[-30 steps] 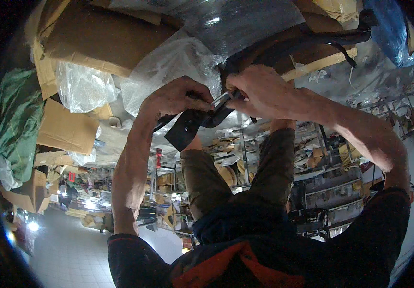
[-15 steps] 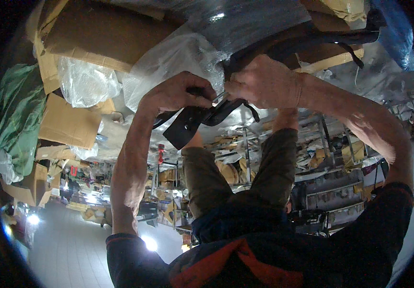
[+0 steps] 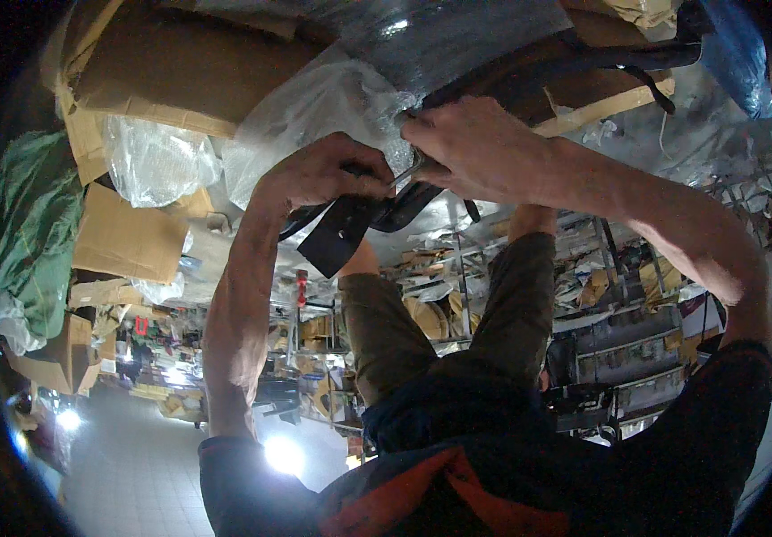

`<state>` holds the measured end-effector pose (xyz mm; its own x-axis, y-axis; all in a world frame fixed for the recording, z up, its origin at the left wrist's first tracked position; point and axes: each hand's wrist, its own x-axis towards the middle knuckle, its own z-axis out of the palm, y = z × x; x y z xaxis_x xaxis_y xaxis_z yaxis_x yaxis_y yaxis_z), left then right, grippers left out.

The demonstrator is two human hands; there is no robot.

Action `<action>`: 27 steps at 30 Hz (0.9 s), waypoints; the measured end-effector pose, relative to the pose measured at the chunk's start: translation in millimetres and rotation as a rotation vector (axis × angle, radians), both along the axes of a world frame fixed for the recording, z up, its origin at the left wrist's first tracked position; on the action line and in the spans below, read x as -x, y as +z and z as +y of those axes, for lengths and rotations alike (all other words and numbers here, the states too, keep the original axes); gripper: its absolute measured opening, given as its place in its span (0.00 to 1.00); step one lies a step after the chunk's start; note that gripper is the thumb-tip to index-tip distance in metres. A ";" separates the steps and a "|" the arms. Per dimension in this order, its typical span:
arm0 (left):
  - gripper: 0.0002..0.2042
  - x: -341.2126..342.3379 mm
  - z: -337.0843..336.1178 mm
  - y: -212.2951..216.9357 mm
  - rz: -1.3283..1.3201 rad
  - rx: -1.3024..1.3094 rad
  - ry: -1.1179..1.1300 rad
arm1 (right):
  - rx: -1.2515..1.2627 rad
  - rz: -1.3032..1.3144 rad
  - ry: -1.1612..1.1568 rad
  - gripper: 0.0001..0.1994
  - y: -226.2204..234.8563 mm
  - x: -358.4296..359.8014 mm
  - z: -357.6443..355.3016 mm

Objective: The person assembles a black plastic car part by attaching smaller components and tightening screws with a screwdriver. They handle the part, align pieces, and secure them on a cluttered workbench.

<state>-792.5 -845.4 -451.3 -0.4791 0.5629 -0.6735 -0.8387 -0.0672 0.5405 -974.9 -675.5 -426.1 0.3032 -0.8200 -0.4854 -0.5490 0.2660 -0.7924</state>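
My left hand (image 3: 323,174) is closed on the upper end of a flat black metal bracket (image 3: 339,234) that hangs down at a slant. Close beside it, my right hand (image 3: 480,143) grips a thin silvery metal tool (image 3: 408,170) whose tip meets the bracket's top. Both hands work against a black curved frame part (image 3: 574,63) that runs off to the upper right. Clear plastic wrap (image 3: 314,107) bulges just behind my left hand. My fingers hide where the bracket joins the frame.
Cardboard boxes (image 3: 180,63) and crumpled plastic bags (image 3: 149,161) fill the upper left, with a green cloth (image 3: 32,233) at the left rim. Cluttered metal shelves (image 3: 618,340) stand behind my legs (image 3: 457,313). A bright lamp (image 3: 283,454) shines near the bottom.
My right hand has moved a little upward along the black frame with the tool. My left hand keeps its hold on the bracket, which has barely shifted.
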 end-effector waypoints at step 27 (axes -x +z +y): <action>0.08 -0.1 -0.1 -7.6 -0.054 -0.110 0.026 | 0.035 -0.185 -0.106 0.09 6.9 7.2 8.9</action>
<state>-792.4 -845.5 -458.9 -0.4588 0.6229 -0.6336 -0.8637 -0.1453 0.4826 -982.1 -666.6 -419.2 0.2953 -0.8675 -0.4002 -0.3640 0.2852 -0.8867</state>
